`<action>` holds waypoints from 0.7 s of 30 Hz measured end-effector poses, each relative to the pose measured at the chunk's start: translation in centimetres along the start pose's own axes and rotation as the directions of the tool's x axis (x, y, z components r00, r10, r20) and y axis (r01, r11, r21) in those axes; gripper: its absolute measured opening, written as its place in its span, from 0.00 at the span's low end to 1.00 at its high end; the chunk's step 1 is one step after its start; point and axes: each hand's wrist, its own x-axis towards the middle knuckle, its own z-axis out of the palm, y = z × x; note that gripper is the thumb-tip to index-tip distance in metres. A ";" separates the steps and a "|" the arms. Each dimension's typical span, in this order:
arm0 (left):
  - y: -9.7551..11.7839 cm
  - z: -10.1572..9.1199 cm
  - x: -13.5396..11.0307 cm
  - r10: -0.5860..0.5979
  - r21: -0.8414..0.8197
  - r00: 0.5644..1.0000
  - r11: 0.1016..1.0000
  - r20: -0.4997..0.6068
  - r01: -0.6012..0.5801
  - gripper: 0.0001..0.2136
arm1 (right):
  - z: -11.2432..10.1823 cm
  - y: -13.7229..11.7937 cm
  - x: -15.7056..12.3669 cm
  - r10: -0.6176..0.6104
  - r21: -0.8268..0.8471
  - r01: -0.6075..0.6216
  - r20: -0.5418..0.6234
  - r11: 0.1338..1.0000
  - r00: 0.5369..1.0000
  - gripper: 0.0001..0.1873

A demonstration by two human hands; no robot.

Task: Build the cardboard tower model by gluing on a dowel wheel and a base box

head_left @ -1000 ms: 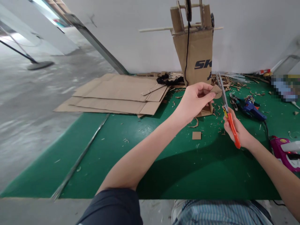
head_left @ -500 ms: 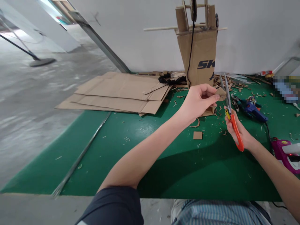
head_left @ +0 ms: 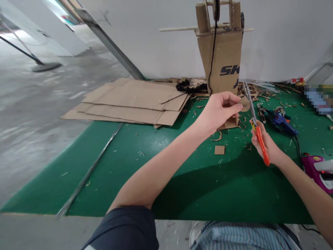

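Pinched between the thumb and fingers of my left hand is a small rounded cardboard piece. My right hand grips a pair of scissors with orange handles, its blades pointing up and lying along the right edge of that piece. Just behind my left hand stands a tall cardboard structure with wooden sticks and a wheel on top, from which a black cord hangs. Below the hands a small cardboard square lies on the green table.
Stacked flat cardboard sheets lie to the left, with tangled black cord beside them. On the right are a blue glue gun and a magenta-and-white tool. Cardboard scraps litter the back. A bundle of clear strips crosses the left side.
The scissor blades and handles have come closer together at the cardboard piece's edge. The left hand keeps its pinch, and the view has shifted slightly.
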 end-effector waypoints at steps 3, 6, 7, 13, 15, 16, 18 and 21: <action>0.4 -0.3 0.0 0.018 0.045 1.000 0.999 0.015 -0.018 0.05 | -0.3 0.3 0.3 -0.004 -0.027 0.004 0.011 1.000 1.000 0.35; 0.8 -0.5 0.0 0.037 0.090 0.999 0.995 0.029 -0.039 0.04 | -0.3 0.4 0.4 -0.007 -0.038 0.008 0.022 0.999 1.000 0.32; 0.8 -0.5 0.0 0.044 0.105 0.999 0.993 0.031 -0.047 0.04 | -0.3 0.4 0.4 -0.008 -0.047 0.009 0.021 0.999 1.000 0.31; 0.6 -0.7 0.1 0.135 0.166 0.991 0.977 -0.001 -0.133 0.05 | 0.3 -0.3 0.1 -0.059 -0.111 0.055 -0.035 0.992 0.998 0.30; 0.5 -0.7 0.1 0.108 0.098 0.994 0.989 0.011 -0.108 0.05 | 0.5 -0.5 -0.1 -0.073 -0.113 0.069 -0.033 0.991 0.997 0.31; 0.5 -0.6 0.1 0.086 0.059 0.996 0.994 0.024 -0.087 0.05 | 0.5 -0.6 -0.1 -0.077 -0.107 0.073 -0.029 0.992 0.997 0.31; 0.5 -0.5 0.1 0.048 0.000 0.998 0.999 0.047 -0.048 0.06 | 0.4 -0.7 -0.2 -0.084 -0.089 0.081 -0.026 0.993 0.996 0.31; 0.4 -0.3 0.0 0.025 -0.041 0.998 0.999 0.062 -0.022 0.08 | 0.3 -0.8 -0.3 -0.090 -0.080 0.087 -0.035 0.993 0.995 0.31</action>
